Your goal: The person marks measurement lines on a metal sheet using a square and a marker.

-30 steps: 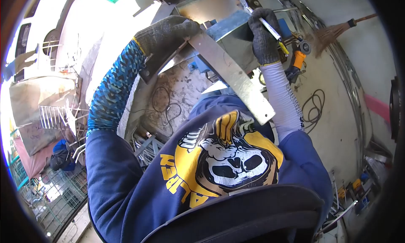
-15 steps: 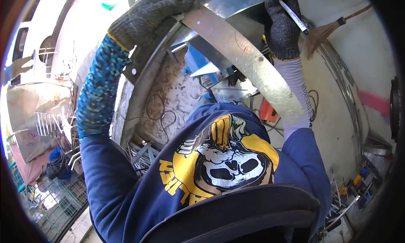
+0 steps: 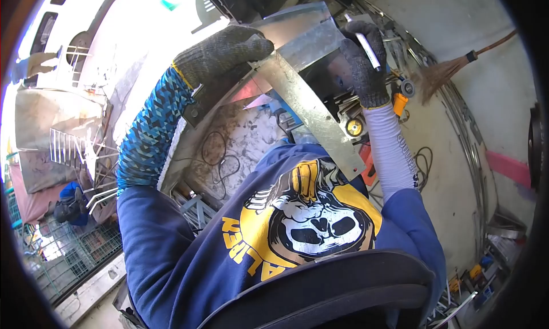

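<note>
My left hand [image 3: 226,52], in a dark knit glove, is closed on a bent sheet-metal piece [image 3: 306,37] at its left side, near the upper end of a long metal strip [image 3: 317,112]. The strip slopes down to the right towards my lap, with a small hole near its lower end. My right hand [image 3: 367,66], also gloved, has a white marker pen [image 3: 366,48] held along its fingers. That hand is beside the right end of the sheet metal; whether it touches the metal is hard to tell.
A broom [image 3: 446,74] lies at the right, near long thin rods [image 3: 457,117]. A yellow disc [image 3: 354,127] and an orange tool [image 3: 400,106] are below my right hand. A black cable [image 3: 220,163] loops on the floor. Wire racks [image 3: 68,149] stand at the left.
The sheet metal and strip have tilted, the strip now steeper and its lower end nearer my lap. Both hands have come lower in view, the right slightly leftward with the marker.
</note>
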The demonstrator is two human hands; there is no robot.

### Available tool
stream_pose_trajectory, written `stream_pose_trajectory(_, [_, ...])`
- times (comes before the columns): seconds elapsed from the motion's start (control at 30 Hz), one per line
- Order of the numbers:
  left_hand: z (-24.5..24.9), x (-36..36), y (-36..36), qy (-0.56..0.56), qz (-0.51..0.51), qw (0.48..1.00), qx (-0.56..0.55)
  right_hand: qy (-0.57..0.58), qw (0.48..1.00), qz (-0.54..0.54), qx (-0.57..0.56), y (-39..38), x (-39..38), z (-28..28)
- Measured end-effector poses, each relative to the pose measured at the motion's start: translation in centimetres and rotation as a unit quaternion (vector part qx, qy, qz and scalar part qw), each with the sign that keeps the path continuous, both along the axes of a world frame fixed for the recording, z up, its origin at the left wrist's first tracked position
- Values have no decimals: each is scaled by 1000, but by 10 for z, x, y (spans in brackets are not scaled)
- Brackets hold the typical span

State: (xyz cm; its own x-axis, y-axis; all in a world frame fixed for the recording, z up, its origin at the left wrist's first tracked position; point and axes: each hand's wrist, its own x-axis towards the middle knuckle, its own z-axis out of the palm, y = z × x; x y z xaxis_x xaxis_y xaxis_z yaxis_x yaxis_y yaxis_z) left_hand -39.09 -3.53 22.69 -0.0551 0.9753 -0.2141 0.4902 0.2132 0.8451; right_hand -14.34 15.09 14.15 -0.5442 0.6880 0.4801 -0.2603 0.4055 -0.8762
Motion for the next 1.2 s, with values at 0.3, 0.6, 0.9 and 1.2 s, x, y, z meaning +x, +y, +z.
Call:
stream_pose_trajectory(0.3, [10,-20,10,18,-47,995,-86,-40,940,183,284,5,-27,36])
stream_pose_trajectory(0.6, [-10,-41,18,-141,-3,981,-130,-21,936,171,307,10,-33,35])
stream_pose_trajectory(0.9, [0,-23,15,-101,21,986,-130,-80,903,263,331,33,-36,44])
stream_pose_trajectory(1.2, [7,6,-1,-151,44,976,-151,-95,893,268,349,29,-48,48])
